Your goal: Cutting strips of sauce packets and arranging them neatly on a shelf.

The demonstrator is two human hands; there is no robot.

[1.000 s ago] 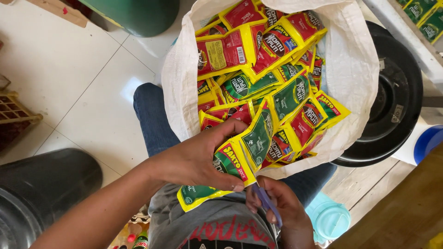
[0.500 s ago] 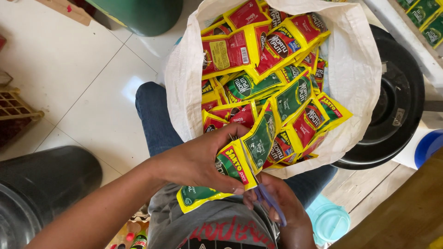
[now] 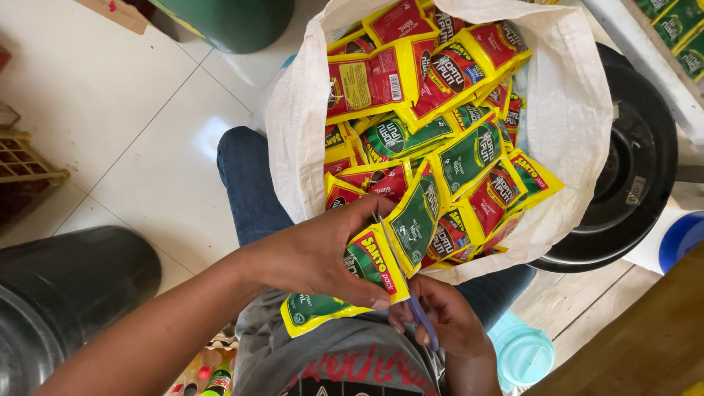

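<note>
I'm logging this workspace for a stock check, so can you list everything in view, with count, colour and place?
white sack: one, white woven, open, resting against the person's lap.
sachets in the sack: many, too many to count, red-and-yellow and green-and-yellow, piled inside.
held sachet: one, green and yellow, over the lap.
blue-handled tool: one, blue, kind unclear, at the sachet's edge.
black tub: one, black, right of the sack.
black drum: one, black, lower left.
green bin: one, dark green, top.
light blue lid: one, pale blue, lower right.
floor tiles: white, left.
left hand: gripping the held sachet.
right hand: holding the blue-handled tool.
</note>
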